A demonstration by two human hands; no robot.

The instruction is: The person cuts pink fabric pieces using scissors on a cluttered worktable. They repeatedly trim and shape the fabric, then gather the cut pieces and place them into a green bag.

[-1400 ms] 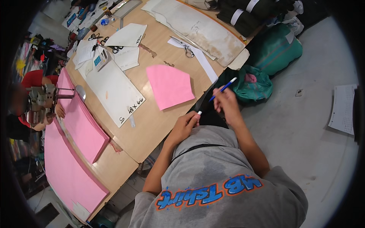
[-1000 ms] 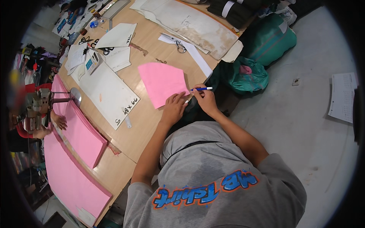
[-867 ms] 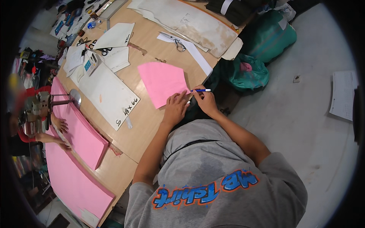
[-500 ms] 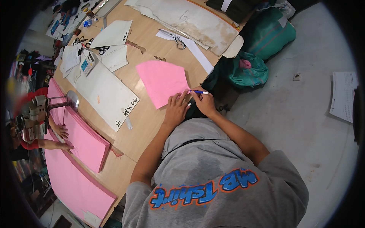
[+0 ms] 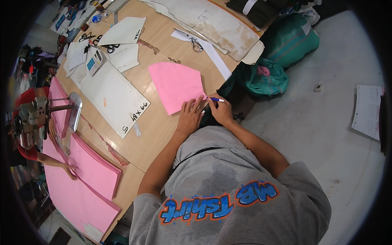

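Observation:
A pink fabric piece (image 5: 175,85) with a curved far edge lies flat at the table's near edge. My left hand (image 5: 190,116) rests on its near right corner, fingers stretched out and pressing it down. A small white bit, too small to name, shows by the thumb. Just right of that corner, my right hand (image 5: 219,111) pinches a blue pen (image 5: 215,99) with a white end. The pen lies almost level, its tip at the fabric's corner beside my left fingertips.
White pattern pieces (image 5: 110,96), a calculator (image 5: 94,63) and scissors (image 5: 196,44) lie on the wooden table (image 5: 151,134). At left, a co-worker's hand (image 5: 69,169) is on pink fabric stacks (image 5: 96,163) near a cutting machine (image 5: 41,110). Green bags (image 5: 294,41) stand at right.
My hands and the pen have hardly moved. At left, one pink stack has been cut apart or shifted nearer, the cutting machine has moved slightly, and the co-worker's hands have changed place.

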